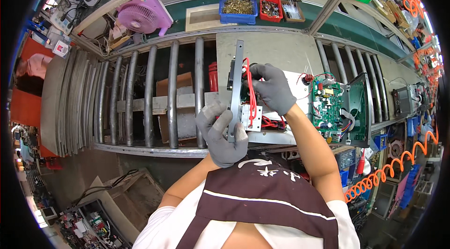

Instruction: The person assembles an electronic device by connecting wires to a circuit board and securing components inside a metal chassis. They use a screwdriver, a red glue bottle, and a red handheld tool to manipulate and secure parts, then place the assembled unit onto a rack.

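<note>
- One electronics unit, in parts: a dark metal bar (237, 80) stands up at its left end, between the two hands; lower end in the left grip, red wires on the right grip's side.
- Left grip (222, 134): grey glove, fingers curled left of the bar, thumb on its right, pinching the bar near its lower end.
- Right grip (272, 88): grey glove, fingers bent, right beside the red wires (253, 92); fingertips partly hidden, can't tell whether they pinch a wire or only touch.
- White block (251, 117) with small holes, just right of the bar, below the right hand; more red and black wiring beside it.
- Green circuit board (328, 103), right of the right forearm, packed with components; dark panel (362, 108) upright at its right side.
- Under the unit: flat grey board (272, 45) on the roller conveyor (173, 94).
- Left end of the conveyor: stack of thin sheets (70, 103), on edge.
- Beyond the conveyor, green tabletop (311, 11): pink fan (140, 17), blue bin (238, 18) of small brass-coloured parts, red bin (270, 10) beside it.
- Lower right: orange coiled hose (375, 181).
</note>
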`<state>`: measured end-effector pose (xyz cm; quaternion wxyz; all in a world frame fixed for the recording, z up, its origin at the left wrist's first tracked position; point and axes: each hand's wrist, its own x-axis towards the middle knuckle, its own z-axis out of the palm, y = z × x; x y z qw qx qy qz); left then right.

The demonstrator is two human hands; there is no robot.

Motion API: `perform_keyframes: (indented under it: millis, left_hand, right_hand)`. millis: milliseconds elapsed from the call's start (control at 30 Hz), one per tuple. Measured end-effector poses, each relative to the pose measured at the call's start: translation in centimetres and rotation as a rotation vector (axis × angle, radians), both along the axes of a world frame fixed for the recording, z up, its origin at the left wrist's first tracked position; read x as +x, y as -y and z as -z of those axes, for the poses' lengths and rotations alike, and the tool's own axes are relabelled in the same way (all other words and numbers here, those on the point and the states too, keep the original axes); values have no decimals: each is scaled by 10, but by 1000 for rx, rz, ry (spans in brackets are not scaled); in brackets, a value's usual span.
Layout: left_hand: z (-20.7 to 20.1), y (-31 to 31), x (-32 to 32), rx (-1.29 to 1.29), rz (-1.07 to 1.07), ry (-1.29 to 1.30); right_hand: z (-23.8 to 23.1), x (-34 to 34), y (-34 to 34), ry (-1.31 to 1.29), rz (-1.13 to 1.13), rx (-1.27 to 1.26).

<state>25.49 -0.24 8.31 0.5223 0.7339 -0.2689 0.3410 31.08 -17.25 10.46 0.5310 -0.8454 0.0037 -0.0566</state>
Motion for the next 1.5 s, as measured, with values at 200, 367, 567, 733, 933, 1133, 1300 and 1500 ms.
perform_keyframes:
  millis: [200,367,567,733,933,1133,1300,1500]
  left_hand:
    - [0,-1,0,25,-30,3]
    - [-4,1,1,25,-50,-1]
    - [-3,5,1,-5,-52,6]
    - [-3,3,3,4,-40,13]
    - [-3,5,0,-13,-58,-2]
    - [-5,5,-1,9,-64,-13]
    - [-4,5,0,-5,-57,17]
    - [-4,3,-1,25,-62,6]
  right_hand:
    - [6,1,-2,-110,29,146]
    - [-5,-1,-5,106,3,-270]
    - [7,0,-8,140,86,-177]
    - [4,-2,-10,165,99,-279]
    - [6,-4,-9,169,70,-213]
    - [12,-1,-6,174,55,-312]
    - [16,3,-5,167,5,-421]
    - [10,2,-7,204,45,-444]
